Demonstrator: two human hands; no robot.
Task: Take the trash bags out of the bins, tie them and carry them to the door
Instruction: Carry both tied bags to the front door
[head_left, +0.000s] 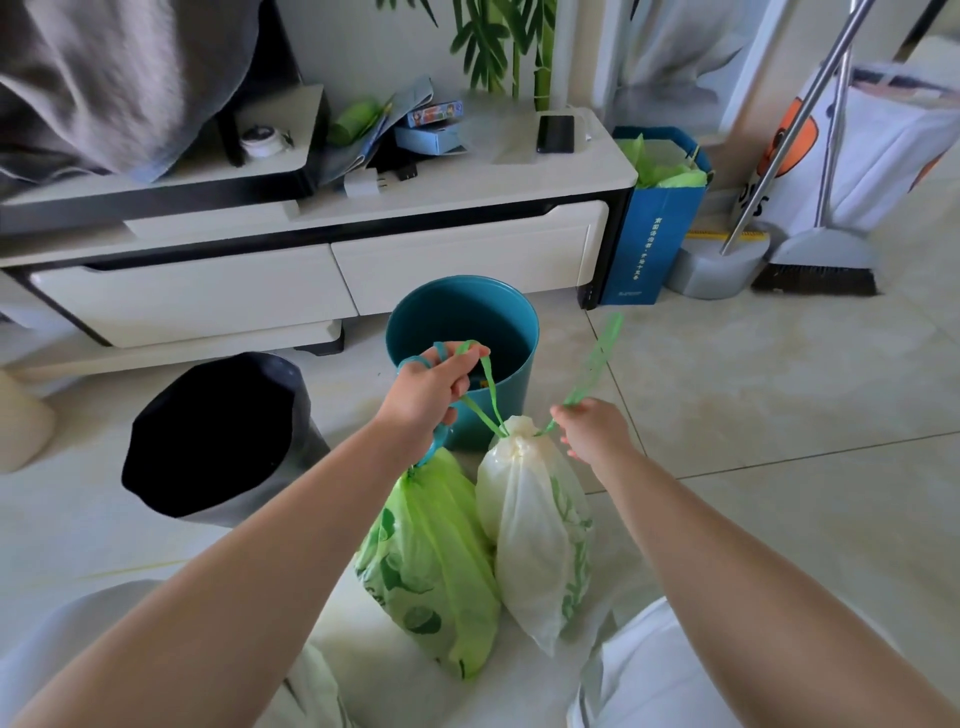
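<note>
Lime trash bag (431, 561) with dark-green print, cream trash bag (530, 535) with green print and green drawstring (595, 364), teal bin (415, 322), grey bin (306, 415).

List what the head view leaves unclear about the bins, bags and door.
Black bin interior: head view, too dark to see contents.
Teal bin floor: head view, partly behind the left hand and drawstrings.
White bag neck: head view, too small to tell whether knotted.
Door: head view, outside the frame.

Metal handle (805, 104) cut off above; teal bin's (467, 306) base hidden.
</note>
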